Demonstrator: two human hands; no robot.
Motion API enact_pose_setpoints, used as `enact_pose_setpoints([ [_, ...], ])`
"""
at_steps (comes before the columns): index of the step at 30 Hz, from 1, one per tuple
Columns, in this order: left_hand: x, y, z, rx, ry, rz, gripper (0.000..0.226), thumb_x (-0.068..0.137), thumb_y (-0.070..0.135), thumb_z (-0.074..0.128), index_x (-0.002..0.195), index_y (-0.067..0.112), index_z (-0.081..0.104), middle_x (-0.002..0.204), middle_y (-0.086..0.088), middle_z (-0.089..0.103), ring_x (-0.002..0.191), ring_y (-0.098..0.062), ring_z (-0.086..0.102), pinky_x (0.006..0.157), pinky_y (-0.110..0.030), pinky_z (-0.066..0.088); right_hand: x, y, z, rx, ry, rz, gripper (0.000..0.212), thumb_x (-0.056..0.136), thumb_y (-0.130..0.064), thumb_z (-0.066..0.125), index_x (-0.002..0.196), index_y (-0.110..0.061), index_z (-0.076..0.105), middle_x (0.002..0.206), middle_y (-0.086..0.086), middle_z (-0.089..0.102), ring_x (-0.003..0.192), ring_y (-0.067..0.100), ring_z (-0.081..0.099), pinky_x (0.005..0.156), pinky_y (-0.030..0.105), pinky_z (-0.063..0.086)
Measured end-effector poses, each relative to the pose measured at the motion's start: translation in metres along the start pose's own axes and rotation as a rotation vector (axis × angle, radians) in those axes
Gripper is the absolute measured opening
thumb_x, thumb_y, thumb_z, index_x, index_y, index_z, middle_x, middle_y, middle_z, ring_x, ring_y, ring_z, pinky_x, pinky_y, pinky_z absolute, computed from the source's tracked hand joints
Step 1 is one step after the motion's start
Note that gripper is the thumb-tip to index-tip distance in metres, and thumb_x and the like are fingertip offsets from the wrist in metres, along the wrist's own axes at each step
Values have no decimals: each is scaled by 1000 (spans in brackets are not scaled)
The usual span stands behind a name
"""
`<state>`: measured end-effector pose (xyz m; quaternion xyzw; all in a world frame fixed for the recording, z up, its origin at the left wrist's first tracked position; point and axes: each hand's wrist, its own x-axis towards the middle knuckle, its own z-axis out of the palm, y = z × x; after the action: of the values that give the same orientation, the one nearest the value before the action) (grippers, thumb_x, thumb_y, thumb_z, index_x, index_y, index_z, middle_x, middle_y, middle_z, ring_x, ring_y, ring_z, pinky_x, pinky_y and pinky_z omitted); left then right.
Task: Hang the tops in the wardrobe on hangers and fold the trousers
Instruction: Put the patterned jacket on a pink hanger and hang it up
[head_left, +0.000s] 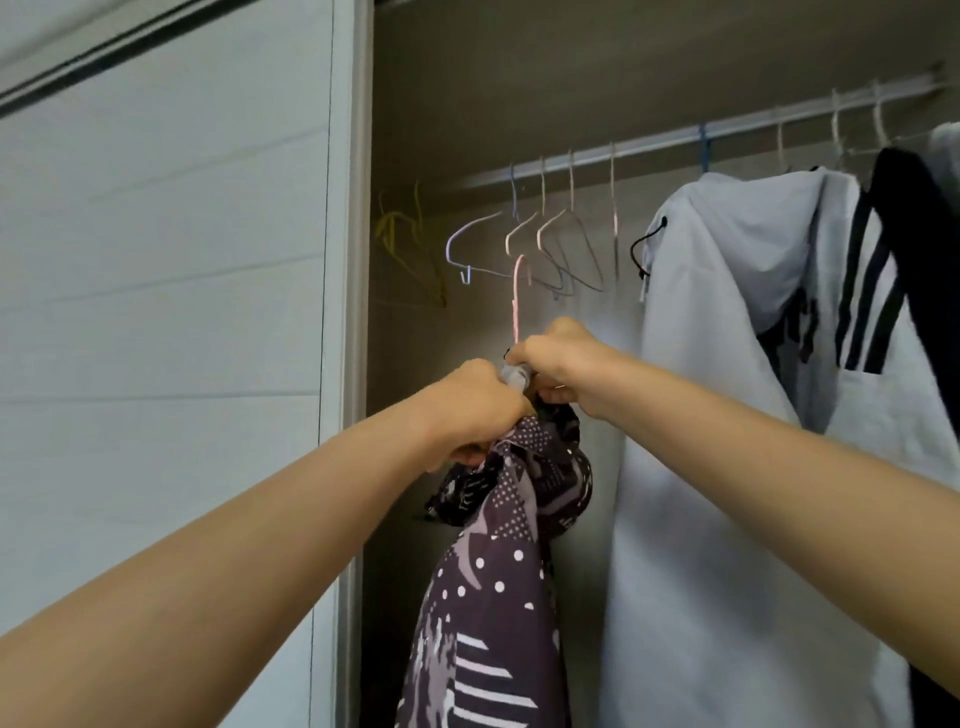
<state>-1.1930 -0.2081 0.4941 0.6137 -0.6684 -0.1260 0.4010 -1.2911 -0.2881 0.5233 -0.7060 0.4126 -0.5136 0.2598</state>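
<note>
Purple patterned top (493, 597) hangs bunched at centre before the open wardrobe (467, 104) | our left hand (475, 410) grips its gathered neck, our right hand (563, 364) pinches cloth at the stem of the pink hanger (517, 306), seating the collar, we judge | hook free below the rail (675, 137), left of the white hoodie (727, 364).

Your one camera sits on your head and looks forward and a little up into the grey-walled wardrobe (467, 78), so near that your left hand (475, 410), your right hand (563, 364) and the dark purple patterned cloth top (498, 597) fill the middle, below the white metal rail (675, 140).
</note>
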Motion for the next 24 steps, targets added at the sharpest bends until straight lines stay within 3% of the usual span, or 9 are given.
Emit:
enact_pose_setpoints([
  [3,1,-3,0,-238,36,106,13,92,15,63,103,10,68,107,-20,70,102,-33,67,93,-48,54,1,-3,-8,-59,35,-72,15,86,-12,59,97,-2,60,72,13,60,55,21,53,55,27,45],
  [5,6,-7,1,-327,41,136,12,91,14,64,100,8,70,104,-20,71,101,-33,67,96,-51,51,4,-7,-21,-214,113,-207,23,89,-17,54,86,2,66,71,16,68,61,29,64,58,26,46],
  [7,12,-12,5,-350,42,162,11,91,14,64,97,6,70,102,-23,71,98,-34,68,95,-52,52,7,-15,-38,-386,276,-351,31,90,-21,48,78,-1,68,69,11,71,68,30,68,69,32,54],
  [9,19,-17,12,-328,50,205,11,92,15,63,93,6,69,97,-24,70,86,-30,67,85,-47,52,12,-26,-56,-502,452,-465,30,90,-21,45,78,-2,65,74,12,69,74,32,64,71,36,53],
  [12,28,-21,24,-272,75,280,19,92,18,63,96,0,66,80,-18,61,72,-21,52,70,-36,39,24,-43,-74,-607,581,-562,22,93,-17,43,97,-2,59,95,12,64,86,31,55,69,33,40],
  [17,34,-20,34,-160,167,377,26,90,23,66,76,4,55,60,0,44,49,-11,35,55,-29,29,55,-48,-89,-852,542,-582,29,92,-7,45,119,3,48,124,23,51,113,39,50,89,37,41],
  [19,35,-17,37,-119,194,416,30,90,25,66,72,5,51,59,1,41,50,-14,33,55,-31,27,63,-44,-94,-904,545,-550,31,93,-8,45,122,5,44,127,25,48,115,41,49,92,42,41],
  [24,42,-3,45,-86,210,461,32,89,26,66,67,15,46,59,1,41,51,-14,32,54,-30,29,80,-30,-109,-931,475,-412,35,102,-23,40,121,5,44,126,26,52,112,43,52,77,35,36],
])
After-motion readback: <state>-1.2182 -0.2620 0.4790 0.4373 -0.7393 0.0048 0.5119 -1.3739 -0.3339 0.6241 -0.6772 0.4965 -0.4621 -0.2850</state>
